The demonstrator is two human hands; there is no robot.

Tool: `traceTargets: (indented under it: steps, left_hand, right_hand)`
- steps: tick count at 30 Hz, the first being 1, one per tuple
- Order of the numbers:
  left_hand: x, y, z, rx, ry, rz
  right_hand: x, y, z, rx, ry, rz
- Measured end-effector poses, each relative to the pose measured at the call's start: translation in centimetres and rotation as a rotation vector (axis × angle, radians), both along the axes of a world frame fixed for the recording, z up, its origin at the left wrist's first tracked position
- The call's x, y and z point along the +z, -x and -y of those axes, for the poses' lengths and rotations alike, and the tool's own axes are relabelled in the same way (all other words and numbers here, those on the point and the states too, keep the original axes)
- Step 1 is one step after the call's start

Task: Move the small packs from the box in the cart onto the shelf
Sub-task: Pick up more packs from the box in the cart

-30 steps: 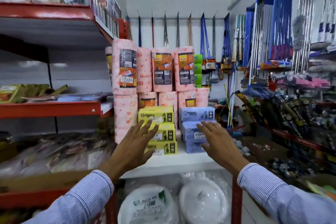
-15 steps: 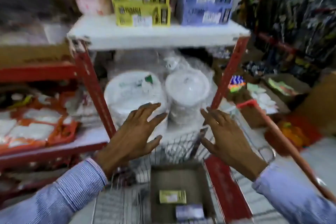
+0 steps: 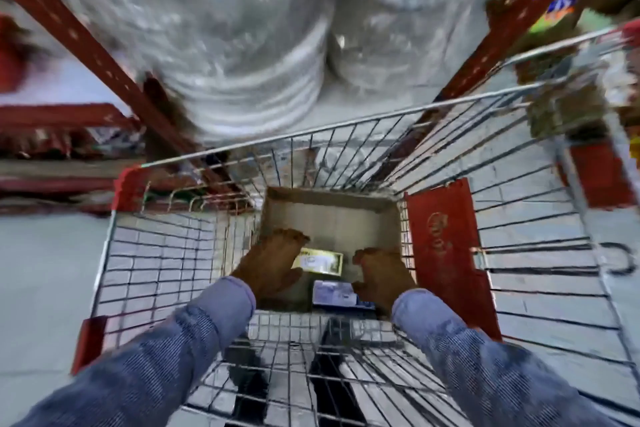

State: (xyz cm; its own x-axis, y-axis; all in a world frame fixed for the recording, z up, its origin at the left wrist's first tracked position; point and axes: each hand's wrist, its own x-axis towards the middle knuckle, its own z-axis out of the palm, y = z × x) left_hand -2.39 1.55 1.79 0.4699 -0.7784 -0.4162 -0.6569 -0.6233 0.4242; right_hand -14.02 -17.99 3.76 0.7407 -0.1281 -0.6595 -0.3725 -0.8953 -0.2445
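Landmark = cardboard box, sitting in the wire cart, open top, floor mostly bare.

L hand: over box's left half, palm down, fingers loosely spread and bent, nothing held. Fingertips reach past the left end of the yellow pack and cover it; contact or just hovering – can't tell, frame is motion-blurred.

Yellow pack: lies flat on box floor, mid-box toward near side, long axis running left–right across box. So it lies just right of L fingers and left of R fingers, between the two hands.

Blue pack: flat too, against box's near wall, just nearer than yellow, long axis also left–right. Right end hidden under R hand.

R hand: over box's right-near corner, fingers curled slightly, empty. Thumb side close to blue pack; touching or not unclear.

Judgement: L nearer yellow, R nearer blue. One pack each looks likely; grip across the short width. Both packs not yet lifted; shelf upright beyond cart.
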Motion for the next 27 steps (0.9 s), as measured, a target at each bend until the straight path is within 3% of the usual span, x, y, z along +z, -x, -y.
traceTargets:
  steps: [3,7,16,21,27]
  left_hand:
    - [-4.0,0.4,1.1,-0.007,-0.125,-0.066]
    - [-6.2,0.1,2.4,-0.047,-0.153,-0.063]
    - [-6.5,-0.8,3.1,-0.04,-0.211,-0.026]
    - [-1.7,-2.4,2.3,0.032,-0.166,0.083]
    - [12.3,-4.8,-0.9,0.069,0.027,0.329]
  right_hand:
    - [-4.7,0.5,-0.2,0.064,0.003,-0.066]
    - [-8.3,1.4,-0.5,0.133,0.025,-0.098]
    - [-8.1,0.5,0.0,0.178,-0.035,-0.037]
    - [-3.9,-0.6,0.5,0.205,0.008,0.012]
    - [9.2,-3.3,0.5,0.229,0.109,0.15]
